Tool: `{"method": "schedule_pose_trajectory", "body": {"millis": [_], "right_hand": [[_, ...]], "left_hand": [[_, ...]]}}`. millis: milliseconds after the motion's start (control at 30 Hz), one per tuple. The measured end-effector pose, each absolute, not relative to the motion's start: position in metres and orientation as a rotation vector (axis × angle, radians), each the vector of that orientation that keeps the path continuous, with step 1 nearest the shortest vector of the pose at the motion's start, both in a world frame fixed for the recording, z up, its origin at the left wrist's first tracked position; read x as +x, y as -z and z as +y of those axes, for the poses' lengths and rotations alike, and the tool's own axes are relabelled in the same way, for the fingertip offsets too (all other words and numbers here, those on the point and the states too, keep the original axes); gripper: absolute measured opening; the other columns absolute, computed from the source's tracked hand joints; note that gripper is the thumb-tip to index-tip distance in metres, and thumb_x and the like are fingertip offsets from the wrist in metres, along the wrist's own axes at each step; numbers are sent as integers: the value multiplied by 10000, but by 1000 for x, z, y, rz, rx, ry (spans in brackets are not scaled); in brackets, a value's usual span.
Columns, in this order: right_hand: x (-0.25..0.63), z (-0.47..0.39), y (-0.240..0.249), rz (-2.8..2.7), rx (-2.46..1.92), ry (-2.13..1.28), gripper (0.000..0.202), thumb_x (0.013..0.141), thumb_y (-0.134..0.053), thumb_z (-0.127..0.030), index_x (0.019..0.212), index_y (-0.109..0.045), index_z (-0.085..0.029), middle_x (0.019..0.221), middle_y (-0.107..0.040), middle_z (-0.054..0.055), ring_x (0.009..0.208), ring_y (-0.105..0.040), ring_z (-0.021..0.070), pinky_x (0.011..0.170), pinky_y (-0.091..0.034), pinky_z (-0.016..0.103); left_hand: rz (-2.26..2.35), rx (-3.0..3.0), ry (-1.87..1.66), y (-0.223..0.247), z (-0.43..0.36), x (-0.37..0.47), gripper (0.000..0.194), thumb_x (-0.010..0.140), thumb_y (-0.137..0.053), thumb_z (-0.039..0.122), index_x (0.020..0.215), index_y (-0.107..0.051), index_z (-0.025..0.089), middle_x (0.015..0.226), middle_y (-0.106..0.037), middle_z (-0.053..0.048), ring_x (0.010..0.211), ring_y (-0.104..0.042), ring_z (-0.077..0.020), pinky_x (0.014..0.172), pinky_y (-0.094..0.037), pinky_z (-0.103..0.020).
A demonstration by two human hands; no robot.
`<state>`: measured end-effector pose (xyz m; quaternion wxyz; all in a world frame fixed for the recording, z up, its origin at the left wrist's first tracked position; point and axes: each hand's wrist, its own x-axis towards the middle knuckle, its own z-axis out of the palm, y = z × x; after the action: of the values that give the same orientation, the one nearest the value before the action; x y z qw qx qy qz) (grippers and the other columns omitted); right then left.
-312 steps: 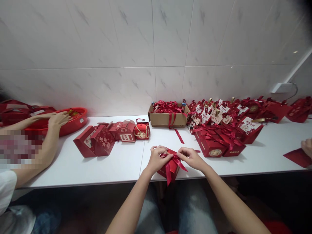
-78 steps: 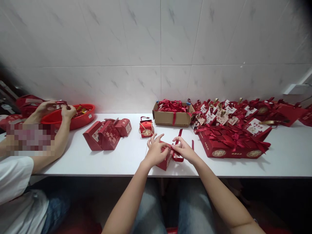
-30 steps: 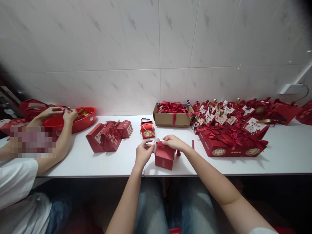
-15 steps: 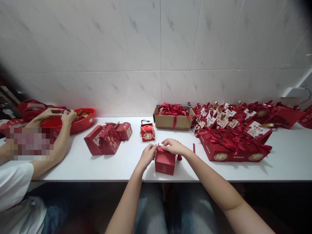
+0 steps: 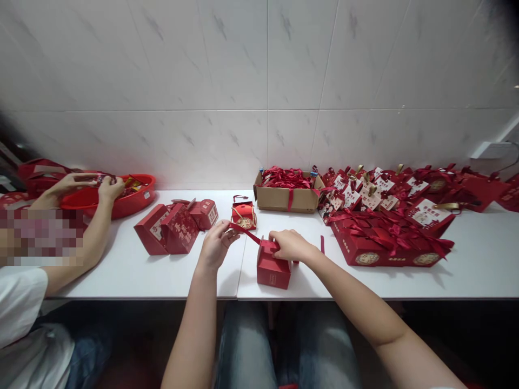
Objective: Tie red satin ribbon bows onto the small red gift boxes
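Note:
A small red gift box (image 5: 274, 273) stands on the white table in front of me. My left hand (image 5: 218, 244) is up to its left, pinching a dark red ribbon (image 5: 248, 232) that stretches taut to the top of the box. My right hand (image 5: 292, 246) is closed on the top of the box from the right; its fingertips are partly hidden there. A short ribbon end shows at the box's right side. Just behind my hands sits a smaller red box with a gold cord (image 5: 244, 216).
A cardboard box (image 5: 287, 200) full of red ribbons stands against the wall. At right are a ribboned red carton (image 5: 391, 254) and many tagged boxes (image 5: 373, 192). At left are several red boxes (image 5: 180, 229), a red basin (image 5: 133, 204) and a co-worker's hands (image 5: 107, 189) holding something small.
My left hand has moved left and up from the box, drawing the ribbon out with it. My right hand stays at the box's top, its fingers now bent down over it.

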<state>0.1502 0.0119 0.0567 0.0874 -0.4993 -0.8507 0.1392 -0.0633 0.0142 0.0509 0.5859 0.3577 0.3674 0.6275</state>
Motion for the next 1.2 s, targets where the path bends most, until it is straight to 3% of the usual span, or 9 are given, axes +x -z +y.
{"method": "schedule_pose_trajectory", "body": {"millis": [100,200,300,467,567,667,767,1033,1200], "right_hand": [[158,12,-55,-2362,-1380,-567,268,700,-671,-327,921,-591,-198,896,-656,71,831,-595,235,666,-398,289],[180,10,-44,-2003,-1204,-777,390,779,-596,-459,1082,-551,-219,1142,-591,85,1025,-563,227,841,-442,337],[206,1,-22,-1746,-1108,-948,425,821,-549,-459,1190,-480,-258,1277,-491,87,1136,-514,214,925,-441,375],[219,-21,14,-1750,-1002,-1110,584,732,-673,-370,1251,-415,-299,1337,-405,81,1130,-506,202,900,-468,350],[212,-26,26,-1791,-1097,-1014,505,754,-631,-332,1211,-433,-250,1114,-536,65,893,-561,163,798,-475,327],[208,-24,32,-1821,-1133,-976,209,809,-547,-363,926,-527,-191,785,-542,2,704,-501,133,657,-424,265],[213,-20,36,-1847,-1141,-1022,331,838,-481,-469,679,-485,-178,634,-462,-19,601,-424,118,558,-340,241],[220,-17,41,-1690,-1238,-942,493,873,-343,-565,573,-441,-186,546,-382,-24,555,-385,126,560,-295,261],[206,-18,39,-1670,-1198,-902,432,872,-390,-528,628,-478,-184,568,-367,-36,558,-373,118,553,-293,249]], "left_hand": [[878,783,-1462,-51,12,-69,102,713,-636,227,767,-579,161,737,-616,13,658,-612,-108,633,-507,-235],[813,594,-1481,-44,14,-72,52,759,-559,162,708,-559,152,658,-623,-6,644,-620,-128,636,-504,-260],[684,429,-1429,-35,20,-74,145,785,-484,117,659,-550,143,618,-636,-40,650,-629,-158,672,-508,-311],[583,286,-1331,-21,27,-74,207,819,-401,105,700,-570,124,734,-661,-88,798,-645,-211,739,-508,-389],[524,216,-1368,-12,29,-73,276,839,-356,93,596,-478,139,560,-535,-21,595,-579,-132,679,-512,-337],[511,267,-1357,-1,29,-70,302,862,-334,110,577,-426,150,485,-395,28,430,-416,-70,491,-433,-206],[582,429,-1330,12,28,-66,249,853,-396,147,606,-427,156,479,-342,48,380,-318,-56,365,-258,-160],[852,936,-1369,25,22,-46,334,759,-594,364,629,-347,181,509,-286,92,396,-237,-29,402,-199,-155],[1043,1394,-1321,33,19,-37,282,754,-597,438,797,-469,190,609,-402,64,510,-357,-69,488,-301,-186]]}}
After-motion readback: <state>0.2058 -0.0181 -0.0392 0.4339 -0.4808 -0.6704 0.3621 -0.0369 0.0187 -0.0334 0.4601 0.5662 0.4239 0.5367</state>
